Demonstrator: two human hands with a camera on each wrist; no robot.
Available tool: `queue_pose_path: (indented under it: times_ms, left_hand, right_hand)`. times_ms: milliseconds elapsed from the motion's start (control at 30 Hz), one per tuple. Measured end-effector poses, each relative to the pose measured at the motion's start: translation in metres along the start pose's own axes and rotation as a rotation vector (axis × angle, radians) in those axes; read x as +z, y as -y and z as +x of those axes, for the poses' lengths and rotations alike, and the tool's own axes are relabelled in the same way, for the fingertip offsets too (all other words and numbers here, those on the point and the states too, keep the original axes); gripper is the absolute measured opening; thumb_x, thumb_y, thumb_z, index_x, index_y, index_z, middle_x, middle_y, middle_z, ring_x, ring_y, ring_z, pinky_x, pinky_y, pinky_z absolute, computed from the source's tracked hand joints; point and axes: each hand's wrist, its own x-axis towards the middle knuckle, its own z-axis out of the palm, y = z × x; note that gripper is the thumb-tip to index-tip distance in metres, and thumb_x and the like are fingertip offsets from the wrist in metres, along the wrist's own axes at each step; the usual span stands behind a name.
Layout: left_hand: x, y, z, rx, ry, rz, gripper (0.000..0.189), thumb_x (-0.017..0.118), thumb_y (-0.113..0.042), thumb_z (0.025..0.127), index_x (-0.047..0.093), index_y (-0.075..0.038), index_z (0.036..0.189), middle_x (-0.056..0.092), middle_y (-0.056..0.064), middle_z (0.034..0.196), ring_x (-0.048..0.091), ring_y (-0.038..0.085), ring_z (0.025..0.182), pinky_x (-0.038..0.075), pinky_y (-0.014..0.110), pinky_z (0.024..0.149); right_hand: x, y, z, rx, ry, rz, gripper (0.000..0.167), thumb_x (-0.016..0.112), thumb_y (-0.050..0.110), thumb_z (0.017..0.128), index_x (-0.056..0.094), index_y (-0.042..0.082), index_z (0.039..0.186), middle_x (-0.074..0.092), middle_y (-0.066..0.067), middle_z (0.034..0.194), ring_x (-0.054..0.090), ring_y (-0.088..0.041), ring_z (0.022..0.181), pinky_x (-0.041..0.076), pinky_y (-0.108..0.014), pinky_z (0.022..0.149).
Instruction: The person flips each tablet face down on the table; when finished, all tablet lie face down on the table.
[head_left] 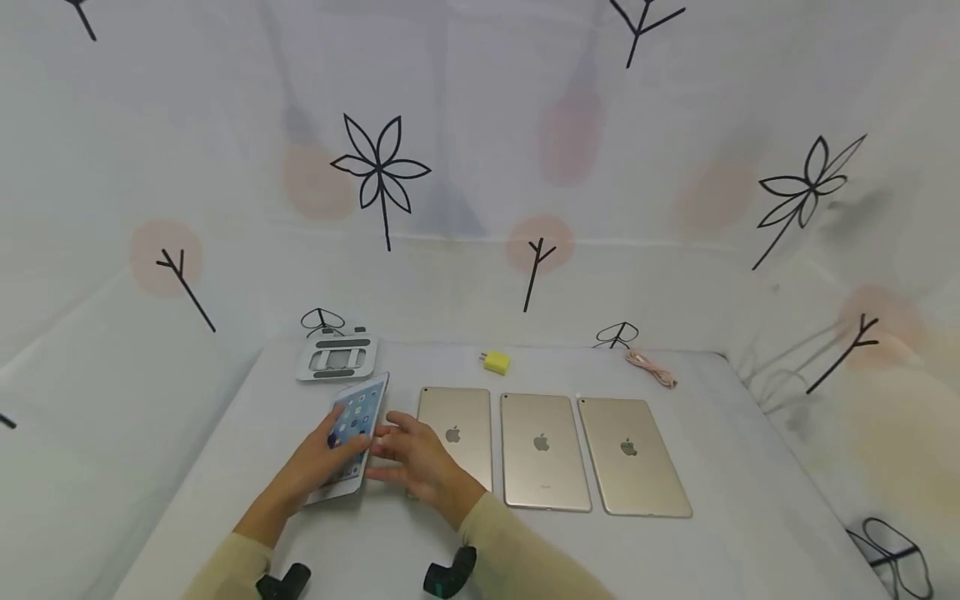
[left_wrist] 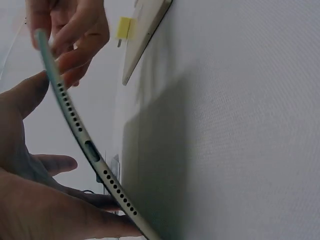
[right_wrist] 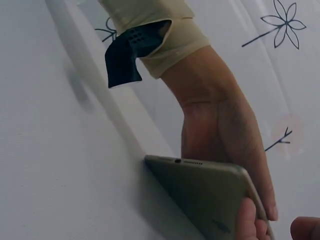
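Note:
My left hand [head_left: 318, 462] holds a tablet [head_left: 357, 425] across its width, its lit screen showing app icons. The tablet is tilted up off the table. Its bottom edge, with the charging port and speaker holes, faces the left wrist camera. At the tablet's right side, my right hand [head_left: 423, 462] has loosely bent fingers; in the right wrist view, fingertips [right_wrist: 245, 220] rest on the dull gold back. Close to the right hand lies a gold tablet [head_left: 461, 433], back up, partly covered by it. Part of the left hand's grip is hidden behind the tablet.
Two more gold tablets, a middle one [head_left: 545, 467] and a right one [head_left: 637, 467], lie back up in the row. Farther back are a white and grey folded stand [head_left: 337, 358], a yellow plug adapter [head_left: 496, 362] and a coiled pink cable [head_left: 651, 368]. Patterned cloth surrounds the table.

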Motion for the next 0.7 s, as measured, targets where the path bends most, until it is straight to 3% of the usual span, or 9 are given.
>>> queue_pose_path:
  times_ms: [167, 300, 533, 700]
  left_hand:
    - [-0.001, -0.006, -0.001, -0.016, 0.020, -0.068, 0.098, 0.055, -0.064, 0.097, 0.007, -0.012, 0.165, 0.016, 0.032, 0.164, 0.027, 0.056, 0.145, 0.033, 0.072, 0.110]
    - [-0.003, -0.009, -0.001, -0.037, 0.037, -0.124, 0.094, 0.049, -0.066, 0.098, 0.009, -0.013, 0.165, 0.016, 0.033, 0.163, 0.026, 0.056, 0.145, 0.033, 0.073, 0.109]
    - [-0.004, -0.011, -0.002, -0.007, 0.066, -0.244, 0.088, 0.044, -0.064, 0.101, 0.005, -0.016, 0.165, 0.003, 0.026, 0.168, -0.001, 0.050, 0.154, 0.005, 0.073, 0.118]
    - [-0.004, -0.012, -0.009, 0.008, 0.055, -0.281, 0.084, 0.040, -0.062, 0.103, 0.006, -0.018, 0.166, 0.000, 0.022, 0.170, -0.007, 0.046, 0.154, 0.001, 0.074, 0.117]
  right_hand:
    - [0.006, 0.001, 0.007, 0.001, 0.114, -0.010, 0.050, 0.049, 0.002, 0.102, 0.043, 0.000, 0.152, 0.058, -0.009, 0.123, 0.062, -0.019, 0.100, 0.058, -0.050, 0.094]
    - [0.009, -0.003, 0.007, 0.006, 0.166, -0.055, 0.052, 0.048, 0.001, 0.102, 0.044, 0.007, 0.154, 0.057, -0.009, 0.134, 0.063, -0.019, 0.105, 0.056, -0.050, 0.096]
    - [0.019, -0.009, 0.006, 0.022, 0.257, -0.104, 0.065, 0.050, 0.006, 0.103, 0.029, 0.024, 0.162, 0.043, -0.016, 0.157, 0.057, -0.032, 0.125, 0.050, -0.054, 0.104]
    - [0.024, -0.011, 0.004, 0.004, 0.256, -0.161, 0.066, 0.048, 0.003, 0.103, 0.029, 0.027, 0.162, 0.040, -0.015, 0.160, 0.042, -0.039, 0.140, 0.049, -0.053, 0.105]
